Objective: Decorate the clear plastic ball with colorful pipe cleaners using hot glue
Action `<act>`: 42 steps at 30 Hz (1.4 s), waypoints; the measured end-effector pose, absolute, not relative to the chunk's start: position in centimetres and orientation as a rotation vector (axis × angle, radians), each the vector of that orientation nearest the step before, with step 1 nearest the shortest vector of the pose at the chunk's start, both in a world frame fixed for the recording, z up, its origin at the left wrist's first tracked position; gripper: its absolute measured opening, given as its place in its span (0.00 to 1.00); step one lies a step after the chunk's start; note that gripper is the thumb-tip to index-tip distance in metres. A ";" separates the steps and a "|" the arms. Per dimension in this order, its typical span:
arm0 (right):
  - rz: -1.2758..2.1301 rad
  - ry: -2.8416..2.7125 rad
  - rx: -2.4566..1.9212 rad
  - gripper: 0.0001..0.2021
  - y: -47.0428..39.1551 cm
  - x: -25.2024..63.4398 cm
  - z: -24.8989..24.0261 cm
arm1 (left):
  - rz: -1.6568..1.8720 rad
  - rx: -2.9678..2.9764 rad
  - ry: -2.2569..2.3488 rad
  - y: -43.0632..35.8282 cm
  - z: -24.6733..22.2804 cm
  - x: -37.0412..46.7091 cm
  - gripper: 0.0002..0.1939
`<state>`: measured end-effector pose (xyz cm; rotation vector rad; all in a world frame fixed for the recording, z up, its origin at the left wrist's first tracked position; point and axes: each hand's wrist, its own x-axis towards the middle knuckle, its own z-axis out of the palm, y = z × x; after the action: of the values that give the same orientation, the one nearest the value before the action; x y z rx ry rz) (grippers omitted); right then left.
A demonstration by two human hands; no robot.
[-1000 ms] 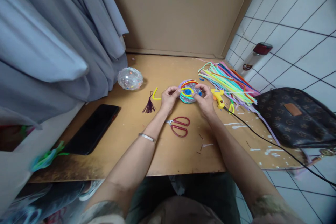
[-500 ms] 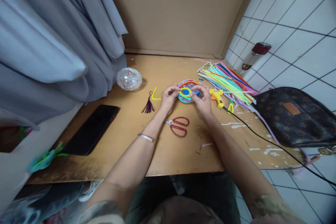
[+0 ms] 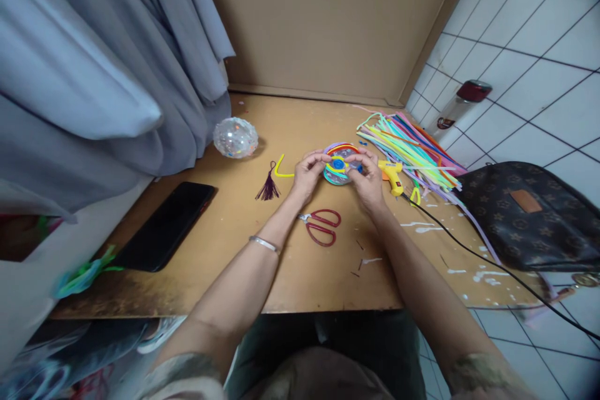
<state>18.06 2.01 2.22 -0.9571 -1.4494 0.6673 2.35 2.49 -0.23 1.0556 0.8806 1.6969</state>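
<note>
Holding a round clear ornament (image 3: 341,165) wound with coloured pipe cleaners, both hands meet just above the middle of the frame in the head view. The left hand (image 3: 309,176) pinches its left edge with the fingertips closed on it; the right hand (image 3: 367,180) closes on its right edge, thumb and fingers pressed to the rim. A blue disc sits at the ornament's centre, ringed by yellow, red and purple strands. The ornament sits low over the bench (image 3: 262,244); whether it touches the surface cannot be told.

Just below the hands lie red-handled scissors (image 3: 321,227), flat on the bench. Right of the right hand rests a yellow glue gun (image 3: 391,174), its black cord (image 3: 492,262) running to the lower right of the frame. Behind the glue gun a bundle of pipe cleaners (image 3: 407,144) fans toward the upper right. A bent yellow pipe cleaner piece (image 3: 281,169) and a dark purple tassel (image 3: 269,187) lie left of the left hand. Farther left sits a clear glittery ball (image 3: 235,137), and a black phone (image 3: 164,225) lies face up at the left. A brown monogram-patterned bag (image 3: 534,215) rests at the right edge; its tan label cannot be read. A red-capped bottle (image 3: 462,106) stands against the tiled wall, its label too small to read. A silver bangle (image 3: 264,244) circles the left wrist.
</note>
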 end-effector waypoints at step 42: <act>0.752 -1.429 -0.942 0.12 2.5 19.1 2.5 | 1.811 1.315 0.985 2.0 1.1 2.7 0.04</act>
<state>19.13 2.52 2.52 -0.9419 -1.4287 0.7518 2.75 2.00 1.08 1.3146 0.9846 1.8110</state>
